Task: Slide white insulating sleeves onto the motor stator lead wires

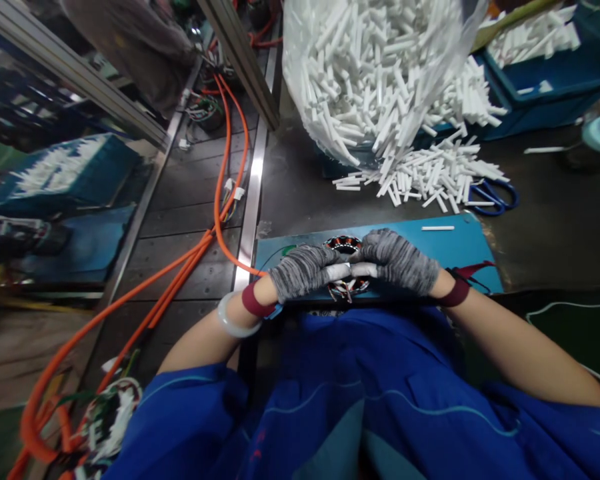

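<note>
The wound coil ring [344, 241] lies on the blue board [463, 252] right in front of me, between my two gloved hands, as the head view shows it. Up from the board behind it, a clear plastic bag [294, 70] bulges with short white tubes, many of them spilled at its foot in a loose pile [430, 175]. To the right of the bag, a blue bin [535, 113] holds more such tubes, heaped toward its far side. Over to my left, beyond the orange cables [222, 167], another blue bin [123, 167] carries a mound of them too.

The ring's opening faces up toward me, and its loose wire ends [349, 291] point back at my body; being round and partly covered, it shows me no clear long axis. My left hand [304, 272] covers its left side and my right hand [399, 261] its right, fingers curled in narrow, the white-wrapped tips nearly meeting over the middle. Whether they pinch anything between them, I cannot tell.
</note>
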Demonstrator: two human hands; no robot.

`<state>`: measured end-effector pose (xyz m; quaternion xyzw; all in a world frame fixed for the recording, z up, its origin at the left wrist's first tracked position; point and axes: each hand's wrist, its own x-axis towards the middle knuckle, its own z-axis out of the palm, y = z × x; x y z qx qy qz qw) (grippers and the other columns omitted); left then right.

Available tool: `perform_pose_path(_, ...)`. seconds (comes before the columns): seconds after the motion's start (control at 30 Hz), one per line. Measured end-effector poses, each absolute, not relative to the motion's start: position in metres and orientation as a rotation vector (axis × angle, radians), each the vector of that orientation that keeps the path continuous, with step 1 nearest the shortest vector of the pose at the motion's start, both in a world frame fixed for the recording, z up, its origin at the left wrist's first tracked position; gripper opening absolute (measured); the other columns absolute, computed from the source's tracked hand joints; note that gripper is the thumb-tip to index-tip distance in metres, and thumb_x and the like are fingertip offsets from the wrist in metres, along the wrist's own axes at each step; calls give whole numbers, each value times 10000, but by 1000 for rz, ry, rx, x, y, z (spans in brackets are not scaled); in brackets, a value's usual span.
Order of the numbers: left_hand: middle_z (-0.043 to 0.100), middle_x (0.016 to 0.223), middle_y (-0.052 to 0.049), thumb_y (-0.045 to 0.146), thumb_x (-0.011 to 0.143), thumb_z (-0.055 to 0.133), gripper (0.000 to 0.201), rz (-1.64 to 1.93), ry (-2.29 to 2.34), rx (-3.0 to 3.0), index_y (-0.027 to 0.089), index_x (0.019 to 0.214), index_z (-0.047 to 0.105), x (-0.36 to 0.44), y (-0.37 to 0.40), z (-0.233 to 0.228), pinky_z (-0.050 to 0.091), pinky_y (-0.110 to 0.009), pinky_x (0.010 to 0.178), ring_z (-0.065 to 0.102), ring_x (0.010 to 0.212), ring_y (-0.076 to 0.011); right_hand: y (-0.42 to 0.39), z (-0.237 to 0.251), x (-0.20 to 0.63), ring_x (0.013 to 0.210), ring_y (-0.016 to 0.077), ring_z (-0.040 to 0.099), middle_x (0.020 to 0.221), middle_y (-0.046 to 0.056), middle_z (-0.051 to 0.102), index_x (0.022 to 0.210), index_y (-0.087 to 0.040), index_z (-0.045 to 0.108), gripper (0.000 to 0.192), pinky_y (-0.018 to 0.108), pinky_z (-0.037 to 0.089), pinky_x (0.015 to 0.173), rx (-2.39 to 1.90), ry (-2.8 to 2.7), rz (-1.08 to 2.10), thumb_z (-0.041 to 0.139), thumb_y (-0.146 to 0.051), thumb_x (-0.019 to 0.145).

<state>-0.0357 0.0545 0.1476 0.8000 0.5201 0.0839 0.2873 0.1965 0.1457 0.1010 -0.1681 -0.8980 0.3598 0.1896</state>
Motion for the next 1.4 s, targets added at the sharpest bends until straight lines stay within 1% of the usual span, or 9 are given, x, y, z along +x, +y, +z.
perform_pose_path(0.23,764,928,-106,532,1064,465,492,-110,1619,2441,162,1035,789,13,68,148,514,-366,788,706,865,-254,148,82,230,913,264,720,972,59,787,1013,-241,786,423,431,563,890,-790,-2171,1240,719,-640,887)
perform_pose_path(0.43,726,1310,-178,780,878,630,847,182,1537,2616,145,1440,618,-35,38,143,498,-461,1026,670,1197,-332,126,72,255,957,260,729,1016,51,780,1072,-249,751,342,434,579,907,-817,-2194,1400,742,-545,902)
perform_pose_path(0.5,692,1402,-154,714,926,626,750,199,1337,2674,178,1450,613,-61,27,131,473,-459,1103,605,1338,-323,117,67,251,980,249,722,1051,63,767,1110,-240,729,313,428,580,918,-749,-2255,1389,704,-502,940)
perform_pose_path(0.6,744,1321,-114,428,1050,551,398,281,1340,2776,226,1368,681,-78,17,108,499,-443,1070,636,1304,-284,109,64,239,939,246,704,1015,91,743,1060,-210,716,281,439,579,902,-772,-2346,1176,623,-466,991)
perform_pose_path(0.7,802,1052,-117,339,1055,534,310,329,1502,2851,214,1248,742,-64,14,92,555,-409,892,736,1005,-267,119,70,242,1009,258,698,1065,101,754,1103,-214,725,297,451,559,966,-847,-2414,970,554,-445,1028)
perform_pose_path(0.8,778,880,-140,573,985,622,464,280,1723,2725,163,1141,771,-35,19,88,573,-406,770,736,811,-285,148,75,266,1105,306,678,1172,132,757,1175,-203,746,354,497,510,1037,-1240,-2380,563,541,-450,1026)
perform_pose_path(0.93,796,1081,-139,705,842,740,718,438,1749,2414,162,1311,705,-9,32,97,600,-394,881,760,986,-306,184,70,293,1073,376,664,1132,178,759,1045,-169,793,371,551,514,967,-1583,-2446,278,545,-438,986)
perform_pose_path(1.1,749,1255,-171,553,851,814,792,750,1757,2411,135,1464,537,-14,14,111,600,-409,960,740,1120,-309,138,75,283,974,316,722,1068,124,783,1109,-228,751,369,500,566,911,-1450,-2045,596,612,-536,961)
perform_pose_path(1.4,776,1115,-121,346,970,717,329,650,1842,2581,178,1247,659,-22,-7,111,604,-358,858,752,1013,-253,57,74,238,837,239,761,938,40,814,982,-254,759,172,398,616,814,-1247,-1705,1220,693,-388,897)
